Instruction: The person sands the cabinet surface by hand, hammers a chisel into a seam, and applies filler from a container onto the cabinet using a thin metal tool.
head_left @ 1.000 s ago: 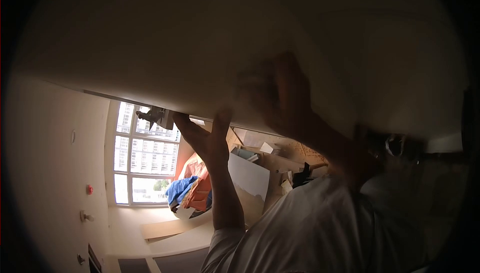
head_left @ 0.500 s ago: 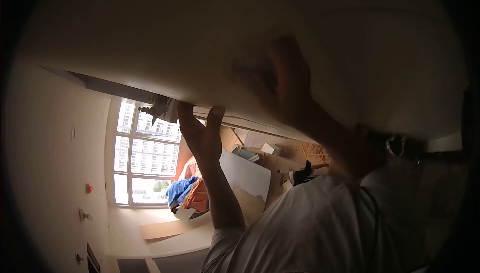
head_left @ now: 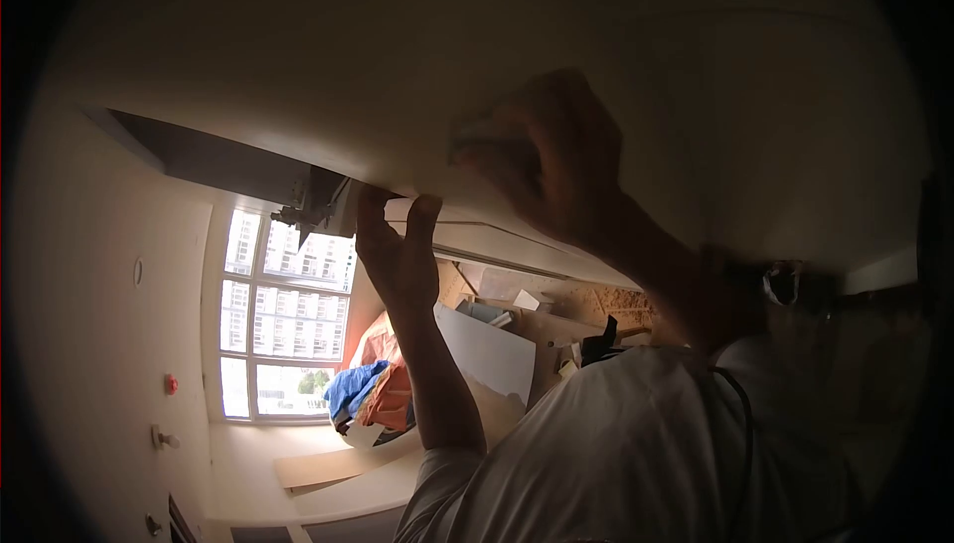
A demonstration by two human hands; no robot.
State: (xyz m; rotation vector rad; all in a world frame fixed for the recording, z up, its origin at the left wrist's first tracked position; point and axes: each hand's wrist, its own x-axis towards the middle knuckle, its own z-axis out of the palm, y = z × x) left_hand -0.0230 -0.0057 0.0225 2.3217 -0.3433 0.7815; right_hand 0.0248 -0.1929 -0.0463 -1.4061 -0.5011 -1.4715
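Pale, flat board (head_left: 368, 86) looks stiff; open left hand (head_left: 400, 260) touches its edge, good for holding; right hand (head_left: 581, 160) grasps grey block (head_left: 482, 134)

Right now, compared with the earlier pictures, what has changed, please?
The edge of the pale panel sits higher in view, showing more dark grey surface below it. The left hand has moved up, its fingers closer together. No visible grasp or release; the right hand stays at the panel's face.

Broad pale panel (head_left: 348, 116) in shadow
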